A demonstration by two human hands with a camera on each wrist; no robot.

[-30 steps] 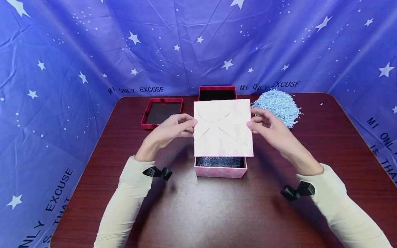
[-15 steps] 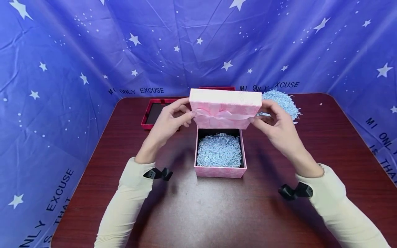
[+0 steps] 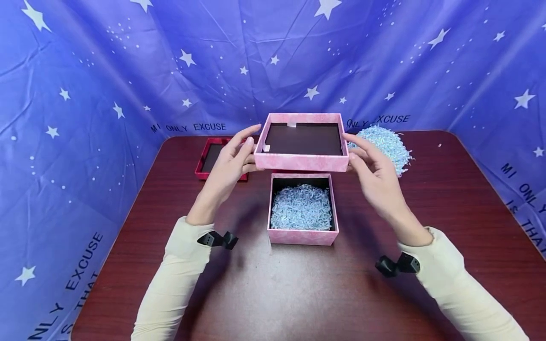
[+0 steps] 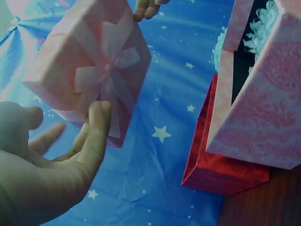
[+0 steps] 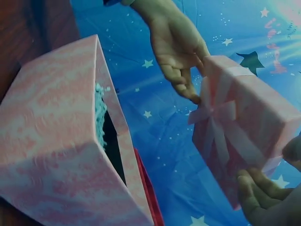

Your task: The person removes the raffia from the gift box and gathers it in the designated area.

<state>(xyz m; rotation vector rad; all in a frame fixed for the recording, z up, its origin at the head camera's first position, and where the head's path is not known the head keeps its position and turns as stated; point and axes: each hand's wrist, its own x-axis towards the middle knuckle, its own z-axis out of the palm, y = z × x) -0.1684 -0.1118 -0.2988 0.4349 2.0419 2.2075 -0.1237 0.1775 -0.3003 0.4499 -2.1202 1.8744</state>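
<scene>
Your dark table lies under the pink box; above and beyond that box you hold the pink lid, hollow side toward you; your left hand and right hand grip its opposite ends; blue shreds lie inside the box.

From high at six o'clock, the head view looks down across the reddish-brown wooden table; closer, both wrist views share the square pink ribboned cardboard lid, at the left's ten o'clock, the right's three.
</scene>
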